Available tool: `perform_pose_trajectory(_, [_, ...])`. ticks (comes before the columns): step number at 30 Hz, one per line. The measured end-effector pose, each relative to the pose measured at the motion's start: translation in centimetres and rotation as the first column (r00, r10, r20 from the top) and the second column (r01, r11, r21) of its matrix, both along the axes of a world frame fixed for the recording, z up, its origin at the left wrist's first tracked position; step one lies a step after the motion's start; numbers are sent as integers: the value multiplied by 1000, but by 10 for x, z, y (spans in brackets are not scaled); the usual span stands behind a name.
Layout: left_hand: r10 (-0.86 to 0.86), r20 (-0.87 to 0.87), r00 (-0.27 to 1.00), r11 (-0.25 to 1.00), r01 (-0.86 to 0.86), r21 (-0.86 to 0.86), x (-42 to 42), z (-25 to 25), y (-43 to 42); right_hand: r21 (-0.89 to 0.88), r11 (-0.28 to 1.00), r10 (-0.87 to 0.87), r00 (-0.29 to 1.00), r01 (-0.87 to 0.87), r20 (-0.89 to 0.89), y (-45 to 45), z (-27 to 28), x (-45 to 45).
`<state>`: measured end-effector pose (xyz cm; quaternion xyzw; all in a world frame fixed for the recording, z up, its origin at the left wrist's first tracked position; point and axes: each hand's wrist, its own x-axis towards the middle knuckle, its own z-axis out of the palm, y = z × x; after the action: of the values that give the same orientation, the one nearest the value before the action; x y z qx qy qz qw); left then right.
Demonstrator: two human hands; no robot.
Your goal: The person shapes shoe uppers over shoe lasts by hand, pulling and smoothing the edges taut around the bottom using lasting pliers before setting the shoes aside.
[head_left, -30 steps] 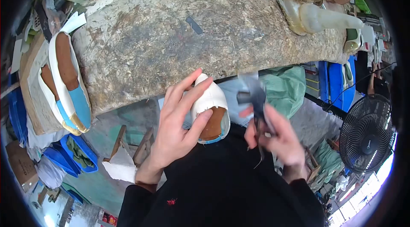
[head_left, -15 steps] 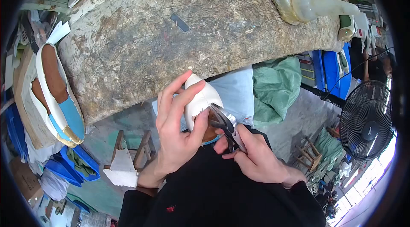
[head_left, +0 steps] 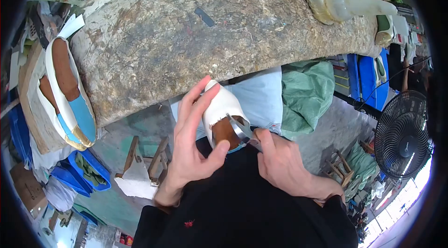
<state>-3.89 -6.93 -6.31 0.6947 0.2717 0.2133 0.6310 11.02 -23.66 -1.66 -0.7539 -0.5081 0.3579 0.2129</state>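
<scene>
A white shoe upper point(head_left: 223, 104) with brown inside and a ragged cut edge at its opening is in front of my body, toe pointing away. My left hand point(head_left: 193, 143) holds it from the left, fingers along its side and the thumb near the opening. In my right hand point(head_left: 283, 160) are metal pliers point(head_left: 241, 131), fingers wrapped round the handles. Their jaws reach the right edge of the shoe's opening; whether they grip the material I cannot tell. My palm hides most of the handles.
A worn, stained workbench point(head_left: 186, 52) lies ahead, with a small dark strip point(head_left: 204, 16) on it. White shoes with blue and gold parts point(head_left: 70, 94) stand at left. A black fan point(head_left: 405, 136) is at right, by a green cloth point(head_left: 308, 94). A wooden stool point(head_left: 156, 164) is below left.
My left thumb has moved off the shoe's edge, down and outward. The pliers have turned, their dark handles now hidden by my right hand. The view has shifted slightly.
</scene>
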Motion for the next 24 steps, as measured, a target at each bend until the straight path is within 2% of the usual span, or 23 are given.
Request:
perform_pose_trajectory(1, [1,-2,1000,1000,-1,1,0,-4,-2,-13,1000,14,1000,-14,17,0,0,3])
perform_pose_trajectory(3, [86,38,996,984,-79,-162,-1,-16,-5,-24,999,31,999,-30,33,0,-1,5])
perform_pose_trajectory(7, [244,-37,969,954,-247,-168,14,-14,-21,-8,999,43,999,-43,33,-3,-5,8])
perform_pose_trajectory(9, [261,-21,965,955,-262,-140,18,-19,-23,-19,998,57,998,-56,24,-4,-6,12])
perform_pose_trajectory(11, [284,-15,959,952,-284,-119,17,-21,-27,-12,999,44,996,-45,-82,-5,-3,16])
perform_pose_trajectory(12, [277,-10,961,958,-277,-71,17,-23,-26,-12,999,50,996,-51,-78,-7,0,22])
perform_pose_trajectory(14, [284,-14,959,958,-284,-27,15,-23,-26,-75,997,-59,865,25,-499,-16,11,35])
perform_pose_trajectory(15, [267,-32,963,964,-267,-1,15,-20,-24,-217,969,-223,782,116,-582,-18,27,33])
perform_pose_trajectory(17, [190,-66,980,979,-184,85,9,-24,-21,-212,903,-385,484,374,-786,-22,48,22])
perform_pose_trajectory(18, [194,-65,979,978,-188,86,6,-24,-22,-52,835,-392,525,549,-756,-7,50,1])
perform_pose_trajectory(19, [168,-75,983,980,-157,125,5,-24,-23,-48,835,-390,529,548,-754,-7,43,-4])
perform_pose_trajectory(20, [138,-84,987,979,-123,163,3,-24,-23,41,916,-299,748,398,-593,-8,29,-5])
perform_pose_trajectory(21, [81,-107,991,982,-61,177,-2,-24,-22,85,971,-174,904,224,-390,-5,16,-7])
perform_pose_trajectory(22, [86,-110,990,986,-68,152,-6,-26,-25,351,935,-50,999,41,17,14,2,-8])
perform_pose_trajectory(23, [95,-113,989,988,-80,130,-9,-27,-28,194,979,-51,994,69,-92,23,-5,-9])
perform_pose_trajectory(24, [100,-115,988,988,-86,126,-11,-27,-31,232,967,-78,990,104,-117,22,0,-11])
